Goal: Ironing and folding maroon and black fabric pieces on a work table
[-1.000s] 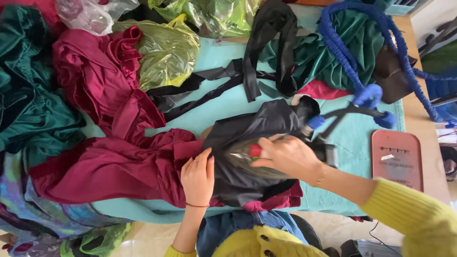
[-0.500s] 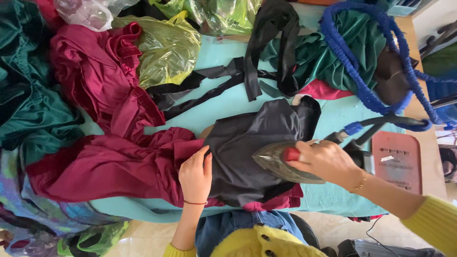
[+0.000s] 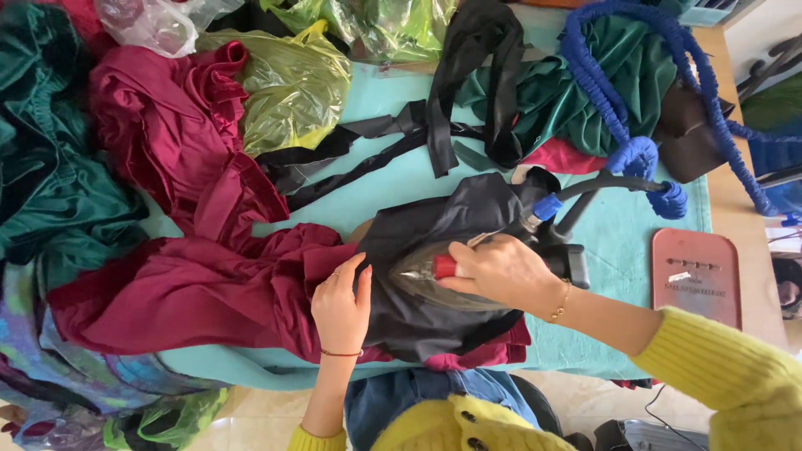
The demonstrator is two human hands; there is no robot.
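Right hand (image 3: 501,271) clamped on the iron (image 3: 434,280), which I've slid left across the black cloth (image 3: 426,321) since last frame. Left hand (image 3: 341,301) unmoved, flat on the cloth beside the iron's tip.

Black cloth (image 3: 434,317) matt; iron (image 3: 434,276) metal, glossy; maroon fabric (image 3: 184,292) w/ satin sheen; bags (image 3: 288,88) plastic.

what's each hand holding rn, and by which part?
Right hand grips the iron by its top handle. Left hand grasps nothing; it rests flat on the black fabric, at its edge.
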